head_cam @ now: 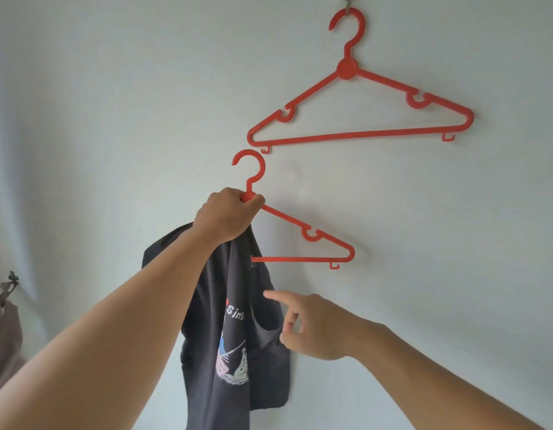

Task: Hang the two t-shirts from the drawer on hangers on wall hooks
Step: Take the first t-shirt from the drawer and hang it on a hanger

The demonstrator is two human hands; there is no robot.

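A red hanger [300, 234] is gripped at its neck by the left hand [227, 214], a black t-shirt [238, 330] half threaded on, while the right hand [312, 327], fingers [273, 295] loosely apart, is needed to draw the collar over the bare arm.

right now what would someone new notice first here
Two red plastic hangers against the pale wall: an empty hanger on the wall hook upper right, and a second hanger gripped at its neck by the left hand at centre. A dark printed t-shirt droops from that hanger's left side, the right hand pointing a finger toward it.
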